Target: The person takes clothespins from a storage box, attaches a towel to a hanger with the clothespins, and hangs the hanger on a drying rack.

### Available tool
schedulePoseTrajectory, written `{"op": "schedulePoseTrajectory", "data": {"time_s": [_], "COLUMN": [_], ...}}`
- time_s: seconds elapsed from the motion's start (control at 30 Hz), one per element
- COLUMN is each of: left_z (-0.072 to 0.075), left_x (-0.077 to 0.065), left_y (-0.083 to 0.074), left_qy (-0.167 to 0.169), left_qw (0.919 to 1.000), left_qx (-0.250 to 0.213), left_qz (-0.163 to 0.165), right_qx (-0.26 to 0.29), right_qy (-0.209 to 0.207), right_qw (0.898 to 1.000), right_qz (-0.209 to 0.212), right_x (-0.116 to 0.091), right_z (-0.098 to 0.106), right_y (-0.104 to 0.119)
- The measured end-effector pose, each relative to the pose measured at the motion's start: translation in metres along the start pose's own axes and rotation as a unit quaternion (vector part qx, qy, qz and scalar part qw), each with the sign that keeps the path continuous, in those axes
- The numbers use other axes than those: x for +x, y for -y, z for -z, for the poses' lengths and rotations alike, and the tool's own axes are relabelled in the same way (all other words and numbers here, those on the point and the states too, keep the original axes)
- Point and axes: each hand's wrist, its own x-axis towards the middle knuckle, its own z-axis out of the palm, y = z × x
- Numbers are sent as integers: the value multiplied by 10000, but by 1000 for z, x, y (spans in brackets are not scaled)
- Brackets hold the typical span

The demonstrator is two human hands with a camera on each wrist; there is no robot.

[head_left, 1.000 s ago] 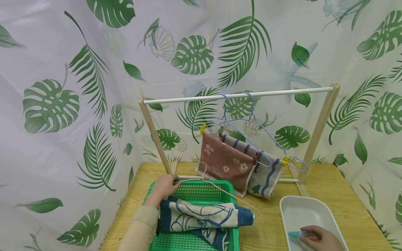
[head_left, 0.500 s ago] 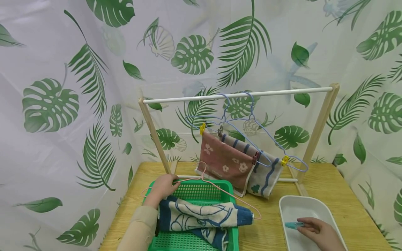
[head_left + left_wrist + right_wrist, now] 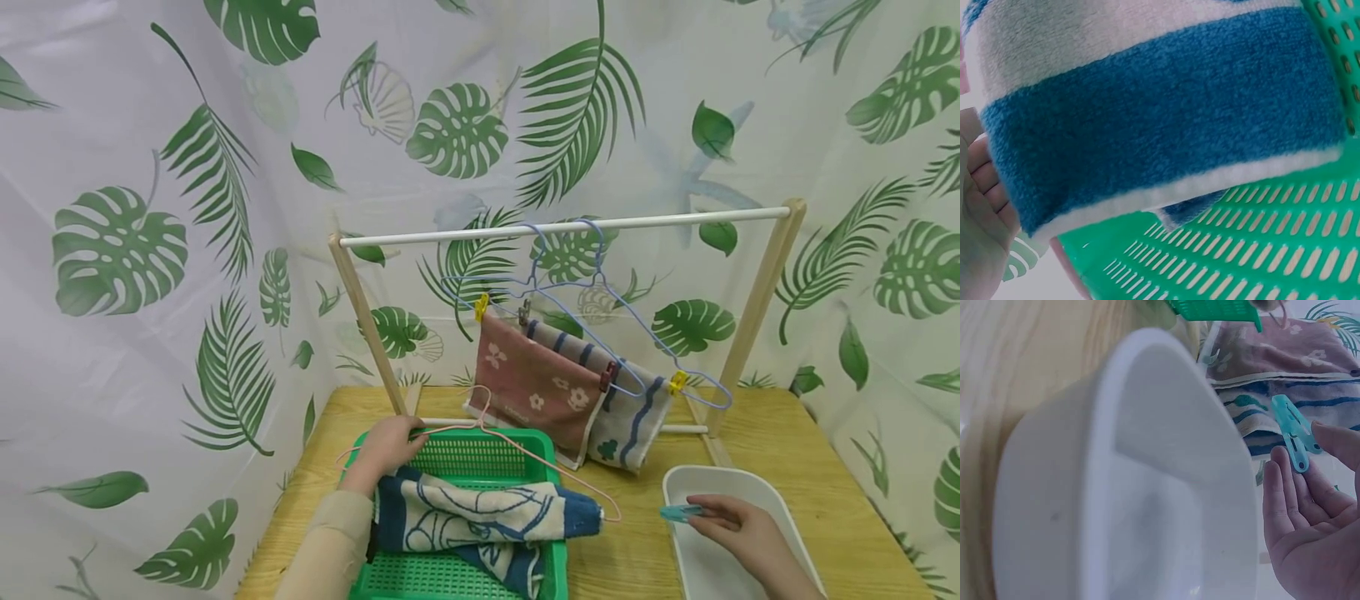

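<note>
My left hand [image 3: 390, 454] grips the left arm of a pink clothes hanger [image 3: 517, 446] above the green basket [image 3: 557, 575]. Just below that hand, a blue and white towel [image 3: 487, 517] lies across the basket, its right end past the rim. In the left wrist view the towel [image 3: 1179, 119] hides part of the curled fingers. A small dark thing [image 3: 372, 542] shows at the towel's left end, too little to name. Between thumb and fingertips, my right hand [image 3: 738, 529] pinches a turquoise clothespin [image 3: 1294, 434] over the left rim of a white tub [image 3: 678, 479].
Behind the basket stands a drying rack with a white bar [image 3: 660, 219]. Two blue hangers [image 3: 585, 321] hang from it, bearing a pink flowered towel [image 3: 536, 383] and a grey striped towel [image 3: 630, 417], held with clips. A leaf-patterned curtain [image 3: 247, 167] encloses the wooden table [image 3: 615, 550].
My right hand has lifted the turquoise clothespin up and leftward from inside the white tub to its left rim. The left hand, pink hanger and blue towel stay nearly where they were.
</note>
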Motion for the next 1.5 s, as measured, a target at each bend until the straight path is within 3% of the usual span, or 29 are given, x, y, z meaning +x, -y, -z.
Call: {"op": "schedulePoseTrajectory", "data": {"time_s": [0.27, 0.5, 0.9, 1.5], "left_z": [8, 15, 31, 44], "left_x": [6, 7, -12, -35], "left_y": [3, 12, 39, 68], "left_qy": [196, 102, -214, -240], "left_qw": [9990, 9988, 9985, 9984], "left_qx": [-356, -325, -372, -180], "left_qz": [167, 352, 328, 471], "right_qx": [127, 197, 233, 305], "right_qy": [66, 83, 125, 44], "right_qw": [9996, 9993, 9990, 9983], "right_qz": [227, 301, 355, 489], "right_x": [-1, -1, -4, -6], "right_z": [0, 2, 2, 3], "right_y": [12, 18, 22, 27]}}
